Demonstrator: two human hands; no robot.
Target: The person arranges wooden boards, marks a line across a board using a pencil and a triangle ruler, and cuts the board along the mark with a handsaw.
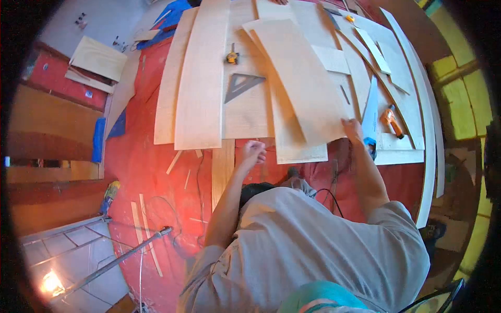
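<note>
Bare-handed, a worker reaches forward with both arms, the left forearm (229, 201) angling inward to a raised left hand (254, 152) with loosely curled fingers, while the right forearm (370, 175) slants inward to a right hand (352, 129) whose fingers close in a grip.

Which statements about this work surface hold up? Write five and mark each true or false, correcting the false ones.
1. The right hand is at the near end of a pale board. True.
2. The dark set square lies to the right of the handsaw. False: it lies to the left of it.
3. The handsaw has a blue handle. True.
4. The left hand is holding the orange tool. False: that tool lies to the right of the handsaw, away from both hands.
5. A yellow-and-black tool lies just beyond the set square. True.
</note>
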